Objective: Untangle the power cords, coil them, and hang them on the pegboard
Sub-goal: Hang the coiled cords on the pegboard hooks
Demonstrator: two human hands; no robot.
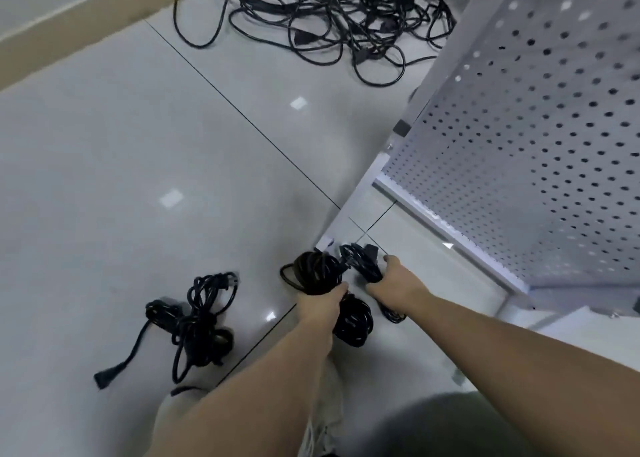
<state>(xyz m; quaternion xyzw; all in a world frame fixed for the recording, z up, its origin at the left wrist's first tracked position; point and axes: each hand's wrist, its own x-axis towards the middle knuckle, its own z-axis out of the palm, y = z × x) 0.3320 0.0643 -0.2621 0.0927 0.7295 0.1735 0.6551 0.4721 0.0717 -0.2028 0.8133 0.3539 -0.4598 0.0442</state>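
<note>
My left hand [320, 304] grips one coiled cord [317, 276]; my right hand [398, 283] grips a second coil [362, 261], beside the pegboard [540, 145], above the floor [138, 145].

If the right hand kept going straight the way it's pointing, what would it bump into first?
Probably the white base frame of the pegboard. The right hand, gripping a coiled cord, points up and slightly left toward it. Depth is unclear, so it might pass over it.
</note>
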